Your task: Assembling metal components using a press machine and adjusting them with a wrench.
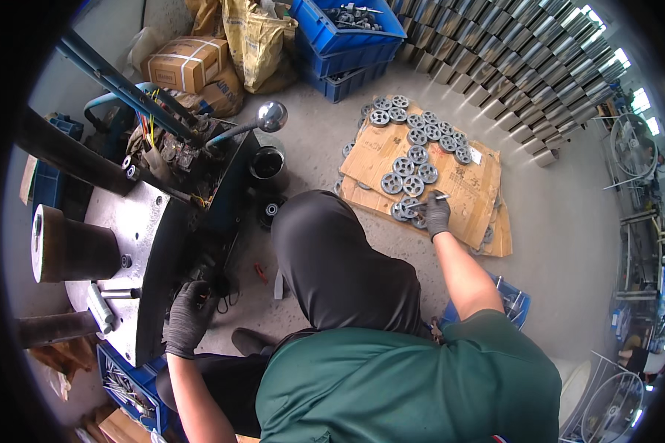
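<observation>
My right hand (436, 213), in a dark grey glove, reaches out over a flattened cardboard sheet (462, 196). Its fingers close on a thin silvery metal rod (442, 197) beside the nearest of several grey spoked metal wheels (413, 185). These wheels lie flat on the cardboard in loose rows. My left hand (187, 321), gloved the same way, is beside the front edge of the machine's metal table (137, 255). Its fingers are curled together, and what lies inside them is hidden.
On the machine table stands a thick dark cylinder (77, 247); a lever with a shiny ball knob (272, 117) juts out. Blue crates (340, 44) are stacked beyond. Metal tubes (510, 66) form a tall stack at the back right. A blue bin (129, 384) holds rods at lower left.
</observation>
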